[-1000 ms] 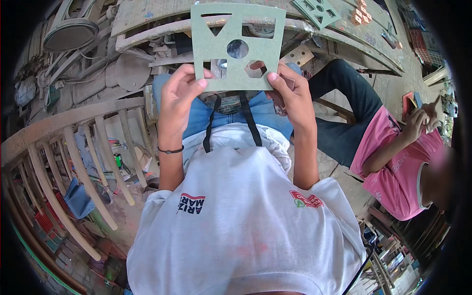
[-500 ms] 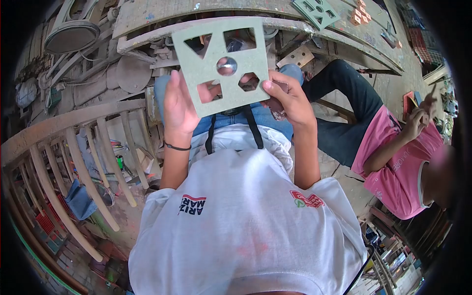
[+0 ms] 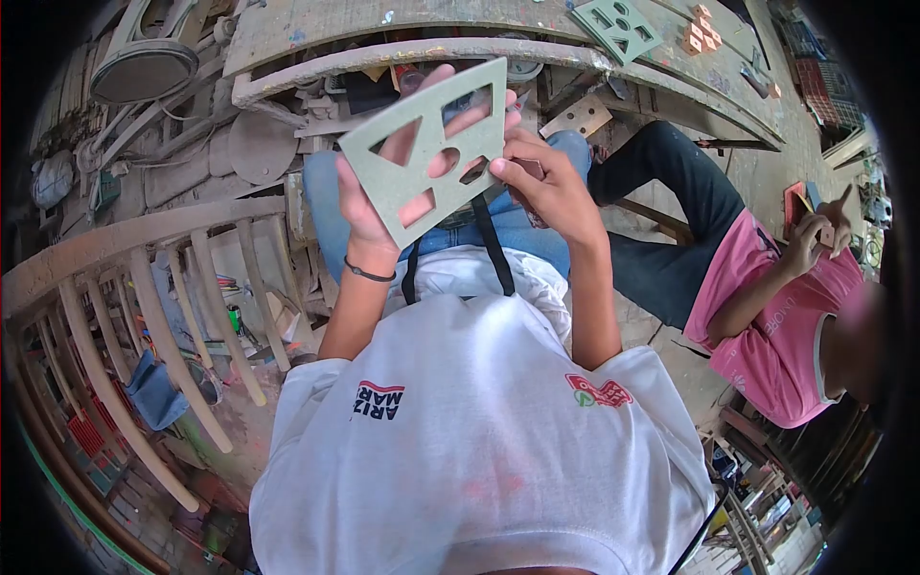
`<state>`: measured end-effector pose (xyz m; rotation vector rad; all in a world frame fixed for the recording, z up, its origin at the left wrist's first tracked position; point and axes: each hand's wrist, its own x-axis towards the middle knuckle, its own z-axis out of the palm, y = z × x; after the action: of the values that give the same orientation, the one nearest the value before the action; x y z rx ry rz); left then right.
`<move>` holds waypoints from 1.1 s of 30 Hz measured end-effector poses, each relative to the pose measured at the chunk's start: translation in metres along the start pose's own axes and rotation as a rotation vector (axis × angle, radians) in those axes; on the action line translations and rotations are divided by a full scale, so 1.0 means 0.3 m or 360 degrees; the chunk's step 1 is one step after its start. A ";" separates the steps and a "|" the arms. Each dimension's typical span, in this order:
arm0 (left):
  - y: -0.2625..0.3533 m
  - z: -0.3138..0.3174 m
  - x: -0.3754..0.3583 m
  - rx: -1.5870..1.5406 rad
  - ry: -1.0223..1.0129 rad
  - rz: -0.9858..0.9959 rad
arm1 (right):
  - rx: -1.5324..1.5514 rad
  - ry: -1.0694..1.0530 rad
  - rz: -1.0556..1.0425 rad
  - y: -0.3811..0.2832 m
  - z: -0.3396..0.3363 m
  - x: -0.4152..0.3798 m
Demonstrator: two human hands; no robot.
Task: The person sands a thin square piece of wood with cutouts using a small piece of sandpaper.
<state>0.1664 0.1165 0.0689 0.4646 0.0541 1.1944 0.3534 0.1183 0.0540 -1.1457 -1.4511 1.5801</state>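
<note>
A pale green board (image 3: 426, 168) with cut-out shapes, among them a triangle, a circle and a hexagon, is tilted in front of my lap. My left hand (image 3: 369, 213) supports it from behind, its fingers showing through the holes and past the far edge. At the board's right edge, my right hand (image 3: 556, 187) is closed, with the thumb by the hexagonal hole. The brown piece that looked like worn sandpaper in this hand is now mostly hidden by the fingers.
On the worn bench (image 3: 402, 24) lie a similar green board (image 3: 618, 29) and several small orange-brown blocks (image 3: 702, 31). A drilled wooden piece (image 3: 575, 115) is below it. To the right sits a person in pink (image 3: 757, 316), holding a small block. A slatted wooden backrest (image 3: 144, 240) stands left.
The board has tilted and turned in my hands. My left hand has gone further behind it. My right fingers have curled in at its edge, covering the brown piece.
</note>
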 end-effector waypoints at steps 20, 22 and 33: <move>0.013 0.004 -0.033 0.0526 0.0107 -0.0025 | -0.0012 0.0199 0.0102 -0.008 0.035 0.007; 0.020 0.017 -0.026 0.0551 0.0094 -0.0016 | 0.0096 0.0378 -0.0042 -0.014 0.046 0.016; -0.003 0.028 -0.035 0.0586 0.0382 0.0087 | -0.0625 0.0617 -0.0931 -0.182 0.088 0.033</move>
<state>0.1655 0.1039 0.0741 0.6447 0.4765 1.2942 0.3214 0.1249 0.1061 -1.0299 -1.6621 0.6526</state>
